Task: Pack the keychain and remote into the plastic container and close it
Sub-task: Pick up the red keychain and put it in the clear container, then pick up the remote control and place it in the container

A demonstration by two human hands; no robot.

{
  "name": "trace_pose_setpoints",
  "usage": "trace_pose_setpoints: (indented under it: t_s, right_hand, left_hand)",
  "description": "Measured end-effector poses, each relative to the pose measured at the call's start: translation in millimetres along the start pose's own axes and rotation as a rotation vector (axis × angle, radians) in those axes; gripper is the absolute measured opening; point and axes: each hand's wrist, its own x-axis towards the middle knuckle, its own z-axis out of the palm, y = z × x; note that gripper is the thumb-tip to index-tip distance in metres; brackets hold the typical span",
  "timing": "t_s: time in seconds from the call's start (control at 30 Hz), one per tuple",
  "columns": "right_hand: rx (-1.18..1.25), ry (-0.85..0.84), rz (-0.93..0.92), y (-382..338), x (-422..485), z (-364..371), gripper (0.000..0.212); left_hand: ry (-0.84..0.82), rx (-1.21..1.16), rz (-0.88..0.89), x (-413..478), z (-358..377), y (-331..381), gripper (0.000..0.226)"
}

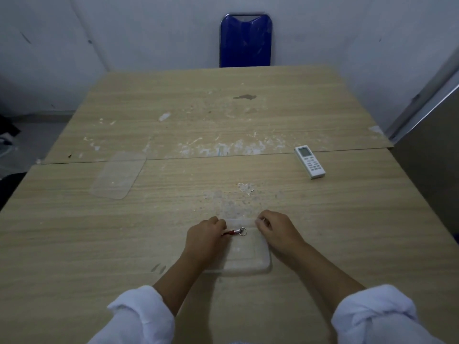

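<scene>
Left hand [205, 235] hides part of the keychain [236, 232] over the container [248, 254].

Your left hand [203, 240] hides the keychain's [236, 232] near end; remote [310, 161] button labels too small to read.

Two hands are counted, a left hand [205, 238] and a right hand [274, 229], each with one rolled white sleeve [141, 316]. One keychain [236, 232] is seen, and one remote [310, 161]. One clear plastic container [244, 259] is counted, with one clear lid [118, 175] lying apart from it. Two table tops [213, 108] are set edge to edge, and one blue chair [246, 40] is counted behind them.
</scene>
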Motion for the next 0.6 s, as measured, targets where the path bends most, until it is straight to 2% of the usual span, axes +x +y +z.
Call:
trace_pose_setpoints:
  t_s: [0.13,0.27,0.33,0.4,0.5,0.6]
  right_hand:
    - [0.023,0.072,0.056,1.0,10.9,-10.3,0.028]
    - [-0.091,0.139,0.094,7.8,38.7,-31.9,0.018]
    - [-0.136,0.193,0.118,13.3,55.7,-45.3,0.013]
    - [-0.178,0.253,0.127,20.4,72.8,-58.7,0.013]
    - [-0.195,0.315,0.179,31.4,92.7,-76.0,0.031]
    - [-0.303,0.339,0.271,47.7,111.8,-85.7,0.037]
  left_hand:
    - [0.185,-0.140,0.004,4.4,-7.2,0.3,0.023]
    - [0.324,-0.321,-0.121,22.4,-11.3,-11.8,0.010]
    - [0.285,-0.403,-0.179,37.5,-9.2,-24.2,0.011]
    - [0.216,-0.387,-0.190,51.8,-6.6,-39.2,0.023]
    - [0.139,-0.279,-0.192,62.7,-4.2,-60.4,0.039]
    - [0.086,-0.208,-0.189,69.3,2.3,-76.1,0.040]
